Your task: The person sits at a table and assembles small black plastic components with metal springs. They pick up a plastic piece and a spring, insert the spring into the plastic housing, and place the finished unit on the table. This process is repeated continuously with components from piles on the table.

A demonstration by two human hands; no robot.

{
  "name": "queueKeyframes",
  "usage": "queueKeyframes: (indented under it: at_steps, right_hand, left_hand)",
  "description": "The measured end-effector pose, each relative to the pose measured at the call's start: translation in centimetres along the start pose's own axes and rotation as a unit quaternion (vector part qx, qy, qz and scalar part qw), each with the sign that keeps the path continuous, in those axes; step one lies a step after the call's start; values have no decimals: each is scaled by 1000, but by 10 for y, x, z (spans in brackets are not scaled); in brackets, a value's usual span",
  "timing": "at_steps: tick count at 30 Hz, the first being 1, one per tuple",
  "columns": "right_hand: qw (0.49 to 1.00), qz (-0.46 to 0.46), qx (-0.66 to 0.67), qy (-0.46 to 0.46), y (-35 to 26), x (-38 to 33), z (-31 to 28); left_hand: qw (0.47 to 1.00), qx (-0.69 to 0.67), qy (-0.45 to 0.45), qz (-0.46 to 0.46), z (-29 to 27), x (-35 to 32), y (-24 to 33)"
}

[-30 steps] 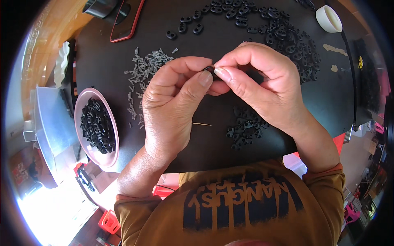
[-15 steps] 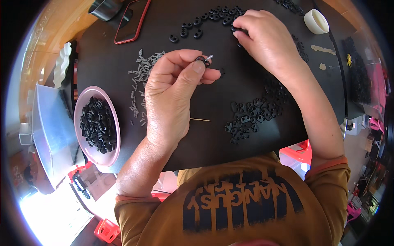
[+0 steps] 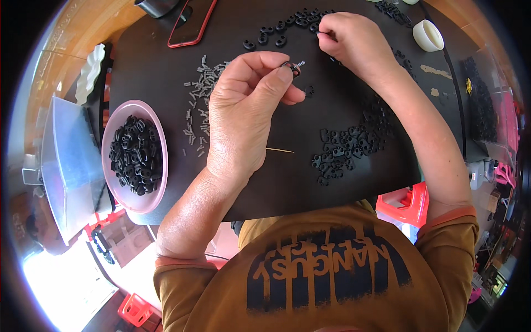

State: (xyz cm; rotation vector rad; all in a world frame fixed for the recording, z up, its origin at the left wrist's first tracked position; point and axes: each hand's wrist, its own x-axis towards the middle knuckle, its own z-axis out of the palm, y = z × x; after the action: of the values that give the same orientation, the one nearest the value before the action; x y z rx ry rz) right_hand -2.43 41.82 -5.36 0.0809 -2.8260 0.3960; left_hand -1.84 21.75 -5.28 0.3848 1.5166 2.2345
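Note:
Between the thumb and fingers of my left hand (image 3: 249, 99) is a small black plastic cord-lock piece (image 3: 289, 67). A thin metal spring (image 3: 300, 63) sticks out of it to the right. My right hand (image 3: 354, 44) is closed in a pinch at the near edge of a loose group of black two-holed oval pieces (image 3: 281, 41). Its fingertips hide what, if anything, they hold. Left of my left hand lies a scatter of small metal springs (image 3: 193, 110). A heap of flat black plastic parts (image 3: 348, 146) spreads on the table below my right forearm.
A pink bowl (image 3: 164, 166) of black pieces stands at the left edge of the dark table (image 3: 310, 199). A red-edged phone (image 3: 191, 25) and a dark cup (image 3: 156, 6) are at the far left. A cream cup (image 3: 428, 36) stands far right. A toothpick-like stick (image 3: 280, 150) lies mid-table.
The view has shifted a little, so the table things sit slightly further right and higher. My left hand still holds the black piece and spring; my right fingers have drawn closer together.

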Motion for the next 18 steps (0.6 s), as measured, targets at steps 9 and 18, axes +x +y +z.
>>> queueKeyframes:
  at_steps: [9, 18]
  right_hand:
    - [757, 184, 626, 26, -57, -43, -35]
    - [688, 160, 707, 16, -63, -51, -25]
  left_hand:
    - [999, -6, -6, 54, -2, -9, 11]
    - [997, 32, -11, 72, 2, -16, 15]
